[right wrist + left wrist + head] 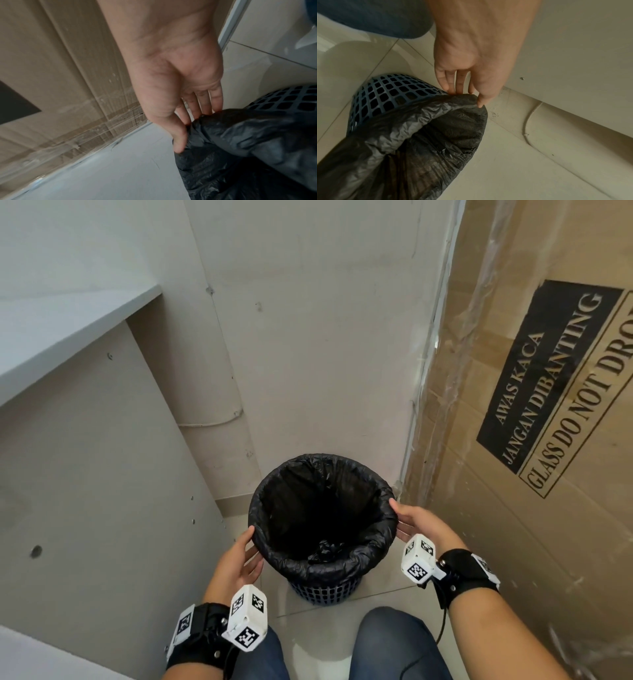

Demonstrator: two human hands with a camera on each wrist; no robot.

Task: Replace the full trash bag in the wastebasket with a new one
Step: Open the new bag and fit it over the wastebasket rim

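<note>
A blue lattice wastebasket (323, 590) stands on the tiled floor in a corner. A black trash bag (308, 566) lines it, folded over the rim, with a knotted bottom showing deep inside. My left hand (255, 546) touches the left side of the rim, thumb on top of the fold (419, 128) and straight fingers (452, 86) against the hem, above the lattice (385, 92). My right hand (397, 518) touches the right side the same way, thumb on the bag (240, 135) and fingertips (205, 106) at the hem's edge, by the lattice (291, 98).
A tall cardboard box (548, 405) marked "glass do not drop" stands close on the right. A grey cabinet panel (85, 474) with a shelf (51, 337) closes the left side. A wall runs behind the basket. My knees (394, 645) are just before it.
</note>
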